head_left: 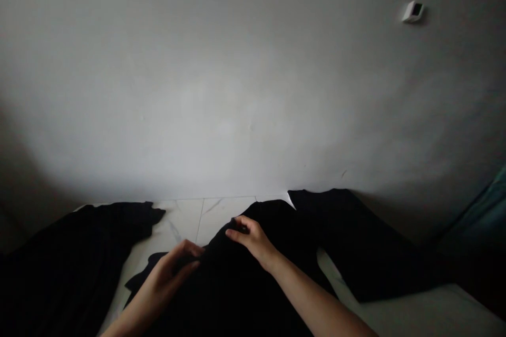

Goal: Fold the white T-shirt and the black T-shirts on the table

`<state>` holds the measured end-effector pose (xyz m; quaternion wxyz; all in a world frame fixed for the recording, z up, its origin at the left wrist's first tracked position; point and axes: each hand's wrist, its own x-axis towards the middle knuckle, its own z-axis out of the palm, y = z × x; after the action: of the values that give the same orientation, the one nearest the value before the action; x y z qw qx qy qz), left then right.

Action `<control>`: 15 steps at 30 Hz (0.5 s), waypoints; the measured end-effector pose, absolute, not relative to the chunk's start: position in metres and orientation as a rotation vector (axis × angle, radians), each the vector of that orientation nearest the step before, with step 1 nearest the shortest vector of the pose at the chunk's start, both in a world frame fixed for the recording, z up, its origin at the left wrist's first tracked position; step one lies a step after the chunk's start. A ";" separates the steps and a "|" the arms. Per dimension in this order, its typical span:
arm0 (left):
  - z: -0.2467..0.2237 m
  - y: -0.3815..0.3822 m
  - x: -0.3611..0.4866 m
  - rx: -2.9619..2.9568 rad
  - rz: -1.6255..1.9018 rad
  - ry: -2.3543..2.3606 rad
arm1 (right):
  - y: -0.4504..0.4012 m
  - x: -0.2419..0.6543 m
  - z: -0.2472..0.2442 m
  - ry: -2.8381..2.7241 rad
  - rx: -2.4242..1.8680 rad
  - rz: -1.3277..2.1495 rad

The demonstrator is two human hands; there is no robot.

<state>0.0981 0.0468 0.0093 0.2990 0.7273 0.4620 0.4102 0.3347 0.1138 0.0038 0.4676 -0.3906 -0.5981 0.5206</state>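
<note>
Black matte cloth [237, 295], broad and draped, fills the lower middle of my view, between two other dark spreads. From the left, I see a black cloth piece with a ragged-looking outline [79, 253], then a pale, tile-like surface with thin seam lines [190, 216] in the gap beside it. Next comes the left hand [176, 268], thumb and fingers together, clamped on the sloping upper edge of the middle cloth. Farther right and a little higher, the right hand [255, 239] pinches that same edge between thumb and forefinger. To handle this edge well, I would judge it best to hold light, even tension between the two pinches, smooth out any bunching, and take small, equal grips. Beyond lies a long, dark cloth panel [356, 242]; I cannot tell whether it joins the middle one. Above it, a small white boxy fixture with a dark face [413, 11] sits on the plain grey-white wall [237, 89], and teal fabric [486, 210] shows at the far right. I can read no brand, label or writing.
</note>
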 end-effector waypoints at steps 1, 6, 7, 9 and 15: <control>0.008 0.043 0.098 1.953 1.107 1.248 | 0.108 0.338 0.007 -1.463 -0.949 1.286; 0.010 0.037 0.098 2.048 1.365 1.479 | 0.094 0.357 0.021 -1.371 -0.871 1.164; 0.013 0.037 0.099 2.062 1.411 1.508 | 0.093 0.360 0.023 -1.376 -0.850 1.150; 0.018 0.039 0.102 2.107 1.471 1.525 | 0.092 0.364 0.028 -1.436 -0.812 1.140; 0.034 0.040 0.116 2.287 1.467 1.537 | 0.086 0.359 0.038 -1.756 -0.793 0.819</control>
<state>0.1159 0.0399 0.0339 0.0098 0.7326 0.4923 0.4698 0.3591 0.0858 0.0377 0.5005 -0.3279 -0.7261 0.3387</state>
